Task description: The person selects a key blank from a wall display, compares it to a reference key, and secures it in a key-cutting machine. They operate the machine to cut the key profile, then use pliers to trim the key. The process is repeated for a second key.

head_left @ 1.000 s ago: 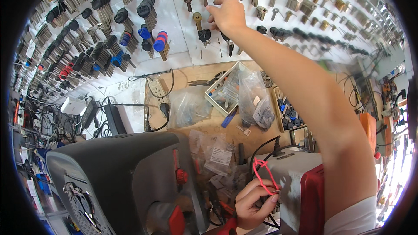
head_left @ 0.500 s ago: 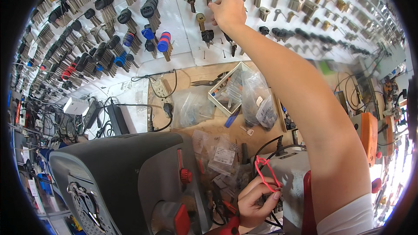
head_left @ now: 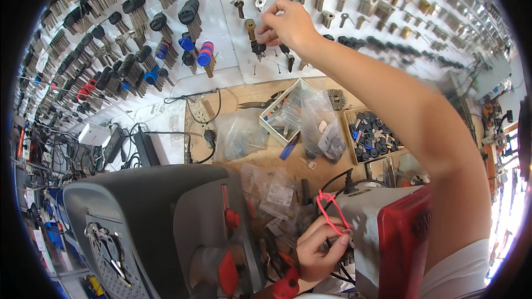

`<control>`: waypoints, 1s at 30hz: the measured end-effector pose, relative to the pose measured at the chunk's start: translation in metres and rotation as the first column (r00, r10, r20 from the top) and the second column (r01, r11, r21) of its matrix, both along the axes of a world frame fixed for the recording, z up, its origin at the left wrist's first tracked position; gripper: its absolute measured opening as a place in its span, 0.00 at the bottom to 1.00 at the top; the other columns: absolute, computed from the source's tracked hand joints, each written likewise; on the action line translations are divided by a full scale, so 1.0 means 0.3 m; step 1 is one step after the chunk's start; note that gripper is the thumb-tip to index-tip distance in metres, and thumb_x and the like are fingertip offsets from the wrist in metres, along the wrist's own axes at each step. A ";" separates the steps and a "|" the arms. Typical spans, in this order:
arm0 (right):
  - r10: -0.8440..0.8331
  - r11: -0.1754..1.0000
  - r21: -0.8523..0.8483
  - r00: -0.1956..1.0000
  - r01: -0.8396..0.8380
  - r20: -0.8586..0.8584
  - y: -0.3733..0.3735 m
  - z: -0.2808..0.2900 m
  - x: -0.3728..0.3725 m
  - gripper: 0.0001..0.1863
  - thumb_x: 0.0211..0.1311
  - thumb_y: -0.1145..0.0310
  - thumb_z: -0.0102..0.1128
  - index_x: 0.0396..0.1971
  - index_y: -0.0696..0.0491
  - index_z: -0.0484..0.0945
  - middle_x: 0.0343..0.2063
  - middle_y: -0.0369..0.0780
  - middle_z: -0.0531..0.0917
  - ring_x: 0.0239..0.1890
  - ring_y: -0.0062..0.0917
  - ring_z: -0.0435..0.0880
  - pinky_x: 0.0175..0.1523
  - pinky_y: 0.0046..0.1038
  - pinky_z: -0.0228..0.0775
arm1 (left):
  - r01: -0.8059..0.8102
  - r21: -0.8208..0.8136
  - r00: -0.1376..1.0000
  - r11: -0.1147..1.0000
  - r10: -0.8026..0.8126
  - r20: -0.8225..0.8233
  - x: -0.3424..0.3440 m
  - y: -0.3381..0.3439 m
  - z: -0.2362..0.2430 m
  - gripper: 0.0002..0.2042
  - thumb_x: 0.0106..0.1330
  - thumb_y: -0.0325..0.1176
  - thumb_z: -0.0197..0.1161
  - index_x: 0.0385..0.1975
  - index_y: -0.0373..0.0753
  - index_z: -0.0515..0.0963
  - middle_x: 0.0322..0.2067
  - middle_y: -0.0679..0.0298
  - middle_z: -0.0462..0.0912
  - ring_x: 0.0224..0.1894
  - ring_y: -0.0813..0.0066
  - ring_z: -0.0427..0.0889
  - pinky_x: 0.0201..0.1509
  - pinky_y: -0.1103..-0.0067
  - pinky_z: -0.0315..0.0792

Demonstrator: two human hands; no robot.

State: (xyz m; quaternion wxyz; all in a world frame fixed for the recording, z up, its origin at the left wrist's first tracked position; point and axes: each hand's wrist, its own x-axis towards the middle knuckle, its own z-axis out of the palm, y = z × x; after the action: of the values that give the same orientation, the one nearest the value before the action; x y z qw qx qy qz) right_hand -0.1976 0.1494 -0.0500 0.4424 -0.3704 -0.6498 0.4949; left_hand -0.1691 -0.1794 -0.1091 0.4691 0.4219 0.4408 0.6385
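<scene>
While the left hand [head_left: 317, 250] stays low at the near edge of the view, its fingers are curled around a thin red loop [head_left: 331, 212], pinching it just in front of a grey and red machine [head_left: 388, 227]. To that hand's left stands a large grey key-cutting machine [head_left: 160, 227] with red knobs. Beyond both machines lies the wooden tabletop [head_left: 244, 99], strewn with clear plastic bags [head_left: 321, 127], a white open box [head_left: 285, 113] holding small parts, a tray of dark key heads [head_left: 372, 134] and a pair of pliers [head_left: 260, 103]. A power strip and black cables [head_left: 202, 127] run along the tabletop's left side.

Farther off, the right arm stretches up across the tabletop to the white wall board [head_left: 233, 33], which is hung with rows of key blanks. The right hand [head_left: 288, 25] is closed in a narrow pinch at the hooks in the upper middle of the board, its fingertips on or just beside a silver key blank [head_left: 259, 2]; whether it grips the blank fully cannot be told. Blue and red headed keys [head_left: 197, 52] hang to the left of that hand, well apart from the red loop below.
</scene>
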 end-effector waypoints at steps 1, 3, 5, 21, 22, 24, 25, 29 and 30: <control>0.023 1.000 0.012 0.999 -0.023 0.036 -0.045 0.025 0.020 0.03 0.52 0.77 0.50 0.23 0.61 0.70 0.21 0.45 0.80 0.21 0.27 0.82 0.24 0.23 0.75 | -0.019 0.005 1.000 1.000 0.019 -0.017 -0.001 -0.004 0.004 0.02 0.53 0.22 0.57 0.24 0.30 0.73 0.29 0.55 0.78 0.32 0.70 0.76 0.38 0.79 0.68; 0.034 0.972 0.221 0.981 -0.077 0.192 -0.138 0.075 0.108 0.03 0.50 0.77 0.52 0.22 0.61 0.70 0.20 0.44 0.79 0.22 0.25 0.82 0.26 0.22 0.73 | -0.033 -0.001 0.999 0.999 0.033 -0.012 0.007 -0.010 0.013 0.02 0.54 0.22 0.56 0.23 0.30 0.73 0.29 0.56 0.78 0.32 0.72 0.75 0.38 0.79 0.67; -0.021 0.893 0.430 0.945 -0.130 0.327 -0.261 0.149 0.202 0.04 0.48 0.77 0.55 0.22 0.60 0.71 0.19 0.42 0.78 0.23 0.23 0.80 0.28 0.22 0.70 | -0.071 0.015 0.997 0.997 0.071 0.006 0.023 -0.021 0.031 0.03 0.55 0.23 0.55 0.23 0.30 0.72 0.28 0.56 0.77 0.33 0.72 0.75 0.38 0.79 0.68; -0.213 0.606 0.794 0.970 0.036 0.119 -1.090 0.322 0.692 0.09 0.40 0.85 0.63 0.23 0.60 0.73 0.25 0.42 0.78 0.27 0.26 0.78 0.29 0.21 0.69 | -0.115 0.308 0.984 0.944 0.067 0.162 0.130 -0.093 0.433 0.06 0.57 0.27 0.61 0.28 0.28 0.77 0.24 0.66 0.77 0.27 0.87 0.71 0.30 0.89 0.65; -0.223 0.607 0.793 0.969 0.054 0.104 -1.108 0.316 0.701 0.09 0.40 0.85 0.63 0.23 0.60 0.73 0.26 0.42 0.78 0.27 0.26 0.78 0.29 0.21 0.69 | -0.067 0.272 0.987 0.960 0.025 0.156 0.132 -0.105 0.439 0.07 0.57 0.27 0.61 0.28 0.29 0.77 0.24 0.66 0.77 0.26 0.87 0.71 0.29 0.89 0.64; -0.244 0.594 0.800 0.966 0.079 0.086 -1.139 0.306 0.715 0.10 0.38 0.85 0.64 0.23 0.60 0.73 0.26 0.43 0.78 0.28 0.27 0.78 0.31 0.22 0.70 | 0.029 0.198 0.988 0.980 -0.058 0.146 0.135 -0.112 0.467 0.07 0.57 0.28 0.61 0.28 0.29 0.77 0.22 0.67 0.77 0.25 0.87 0.71 0.28 0.89 0.64; -0.250 0.582 0.807 0.966 0.096 0.066 -1.149 0.296 0.720 0.11 0.38 0.85 0.64 0.23 0.60 0.73 0.26 0.43 0.78 0.28 0.27 0.78 0.31 0.22 0.70 | 0.036 0.181 0.982 0.983 -0.068 0.175 0.147 -0.110 0.480 0.07 0.56 0.28 0.61 0.26 0.30 0.77 0.20 0.68 0.76 0.23 0.87 0.71 0.26 0.90 0.64; -0.255 0.596 0.785 0.967 0.171 -0.017 -1.183 0.276 0.726 0.12 0.36 0.85 0.65 0.24 0.60 0.73 0.26 0.43 0.78 0.28 0.29 0.78 0.31 0.23 0.70 | 0.130 0.167 0.978 0.977 -0.154 0.141 0.152 -0.109 0.501 0.05 0.55 0.26 0.61 0.23 0.31 0.76 0.20 0.68 0.76 0.23 0.89 0.70 0.27 0.90 0.64; -0.253 0.599 0.778 0.967 0.189 -0.041 -1.187 0.272 0.728 0.12 0.36 0.85 0.65 0.24 0.60 0.73 0.26 0.43 0.78 0.28 0.29 0.78 0.32 0.23 0.70 | 0.134 0.176 0.975 0.975 -0.161 0.152 0.160 -0.110 0.506 0.05 0.55 0.26 0.60 0.23 0.31 0.76 0.20 0.68 0.76 0.23 0.89 0.70 0.27 0.90 0.64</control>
State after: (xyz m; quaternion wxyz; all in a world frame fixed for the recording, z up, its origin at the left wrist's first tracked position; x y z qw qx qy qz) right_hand 0.0209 -0.2067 0.0315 0.5919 -0.2392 -0.7639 0.0943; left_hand -0.1210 -0.2126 0.0427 0.5139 0.4363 0.3135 0.6688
